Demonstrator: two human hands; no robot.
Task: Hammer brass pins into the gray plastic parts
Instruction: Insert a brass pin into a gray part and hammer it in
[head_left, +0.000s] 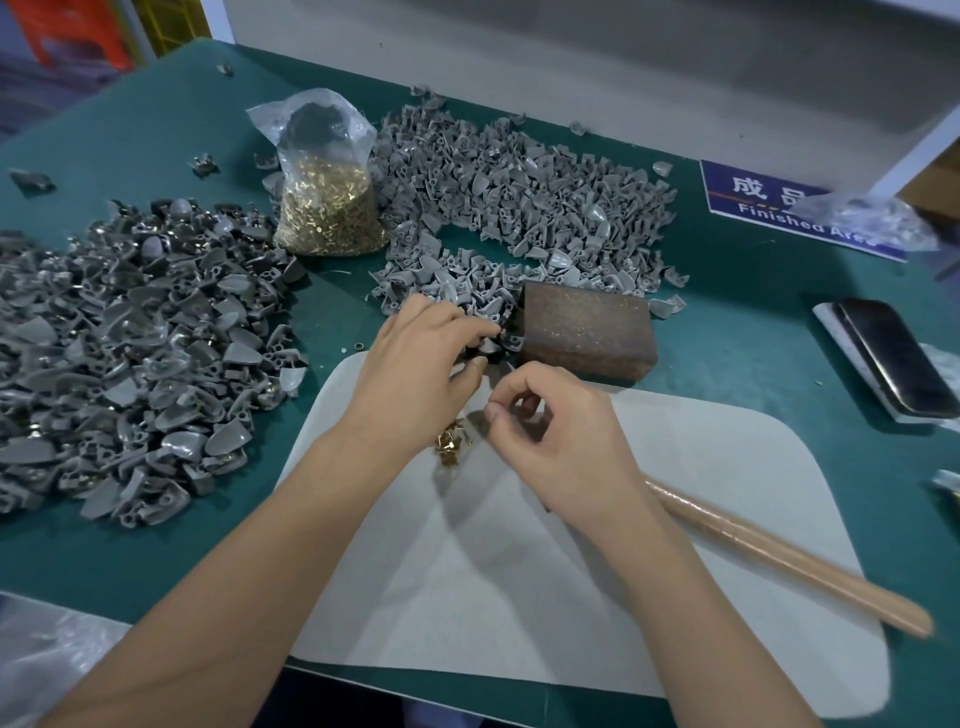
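Beside the rusty block (587, 332), gray parts (519, 208) crowd both hands.

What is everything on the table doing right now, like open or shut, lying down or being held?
Bag of brass pins: upright, top open.
Left hand: fingers on gray parts beside the block.
Right hand: fingertips pinched together; what they hold is too small to tell.
Loose brass pins: lying on the white mat.
Hammer handle: lying on the mat, unheld.
Brown block: lying flat.
Phone: lying flat, screen dark.
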